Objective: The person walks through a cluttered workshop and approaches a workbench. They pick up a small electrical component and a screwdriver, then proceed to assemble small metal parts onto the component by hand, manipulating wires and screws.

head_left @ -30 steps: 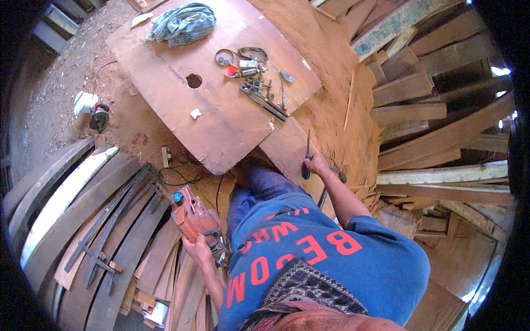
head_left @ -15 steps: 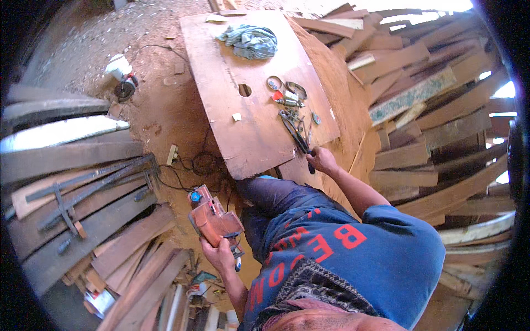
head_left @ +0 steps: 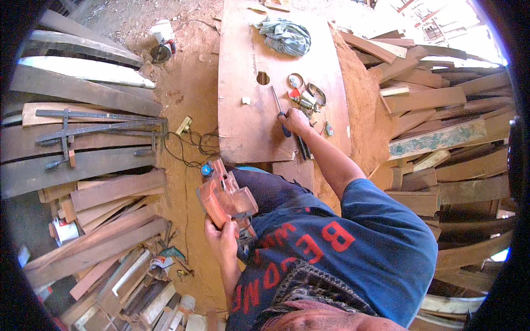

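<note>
My left hand (head_left: 222, 243), low and left of the board, is wrapped round the handle of an orange-red electric planer (head_left: 226, 193) with a blue knob. The planer hangs tilted beside my leg, off the board. Over the near part of the wooden board (head_left: 243, 132), my right hand (head_left: 297, 121) is closed on a screwdriver (head_left: 285, 131) with a dark blue handle; its thin shaft points away from me. Black tool handles (head_left: 302, 148) lie just below that hand. Beyond it sit a small metal tool (head_left: 302, 99), a round ring (head_left: 294, 81) and other small parts, partly hidden.
A crumpled grey-blue cloth (head_left: 284, 37) lies at the board's far end, beyond a round hole (head_left: 263, 78). Black cable (head_left: 193, 144) coils on the dusty floor left of the board. Timber stacks flank both sides, with clamps (head_left: 69, 138) on the left stack.
My right hand has moved from the black handles at the board's near edge farther onto it, and now grips the screwdriver. The view has turned; the planer stays in my left hand.
</note>
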Available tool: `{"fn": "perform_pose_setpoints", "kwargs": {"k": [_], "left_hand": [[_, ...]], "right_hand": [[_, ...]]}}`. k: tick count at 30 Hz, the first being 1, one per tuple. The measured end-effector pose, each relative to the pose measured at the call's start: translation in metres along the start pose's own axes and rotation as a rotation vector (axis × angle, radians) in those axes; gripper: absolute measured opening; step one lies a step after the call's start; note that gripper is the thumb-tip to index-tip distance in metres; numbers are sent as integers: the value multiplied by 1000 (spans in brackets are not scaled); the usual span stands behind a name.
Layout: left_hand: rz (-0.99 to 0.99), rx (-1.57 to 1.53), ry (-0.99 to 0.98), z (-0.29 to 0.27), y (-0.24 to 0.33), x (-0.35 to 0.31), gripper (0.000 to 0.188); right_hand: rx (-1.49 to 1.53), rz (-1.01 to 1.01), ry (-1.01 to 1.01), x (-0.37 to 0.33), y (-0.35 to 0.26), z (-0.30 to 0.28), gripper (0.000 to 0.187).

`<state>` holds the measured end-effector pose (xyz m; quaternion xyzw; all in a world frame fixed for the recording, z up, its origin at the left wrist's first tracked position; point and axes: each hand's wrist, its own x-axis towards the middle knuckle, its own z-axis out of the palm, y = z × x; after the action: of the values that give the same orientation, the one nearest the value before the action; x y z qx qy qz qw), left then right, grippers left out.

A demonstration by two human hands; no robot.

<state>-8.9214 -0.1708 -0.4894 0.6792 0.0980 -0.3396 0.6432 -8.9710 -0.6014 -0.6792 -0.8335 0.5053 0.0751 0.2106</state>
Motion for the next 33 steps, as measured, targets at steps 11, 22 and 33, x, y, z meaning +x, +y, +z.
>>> {"fn": "perform_pose_setpoints", "kwargs": {"k": [11,22,33], "left_hand": [[-36,-218,-39,93,-21,-30,32],[-169,-449,49,101,-66,-33,36],[-245,-772,93,97,-19,-67,33]], "right_hand": [[335,-435,85,-10,46,-11,23],[403,-670,30,-28,33,10,34],[438,-328,-224,-114,92,-33,24]]}}
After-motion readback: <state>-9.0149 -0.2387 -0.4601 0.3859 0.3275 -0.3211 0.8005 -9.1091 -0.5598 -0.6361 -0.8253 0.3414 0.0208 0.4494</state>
